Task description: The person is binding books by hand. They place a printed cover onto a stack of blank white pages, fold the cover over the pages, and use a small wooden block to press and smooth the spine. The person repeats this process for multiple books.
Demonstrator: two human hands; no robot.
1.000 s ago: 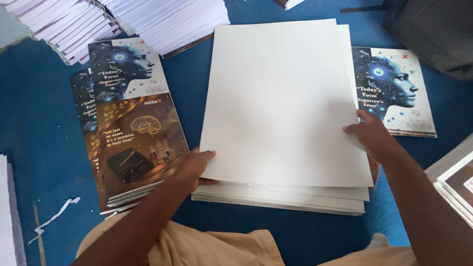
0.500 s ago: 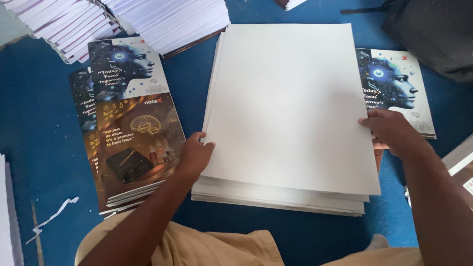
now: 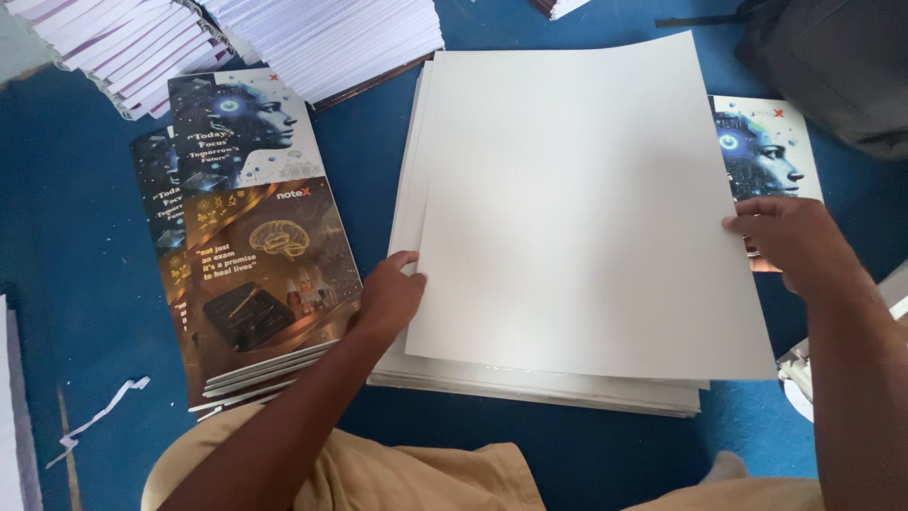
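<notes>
A thick pile of large white sheets (image 3: 530, 390) lies on the blue floor in front of me. The top white sheet (image 3: 586, 208) is lifted and skewed a little off the pile. My left hand (image 3: 390, 295) grips its left edge, thumb on top. My right hand (image 3: 793, 238) holds its right edge near the middle. Both forearms reach in from the bottom of the view, above my tan trousers (image 3: 378, 473).
Left of the pile lies a fanned stack of printed covers (image 3: 251, 246) with a blue face and a gold brain. Another such cover (image 3: 761, 151) lies on the right. White page stacks (image 3: 322, 38) sit at the back, a dark bag (image 3: 832, 66) top right.
The top sheet has slid away from me and to the right, rising off the pile. My left hand moved up along its left edge; my right hand shifted right and farther up.
</notes>
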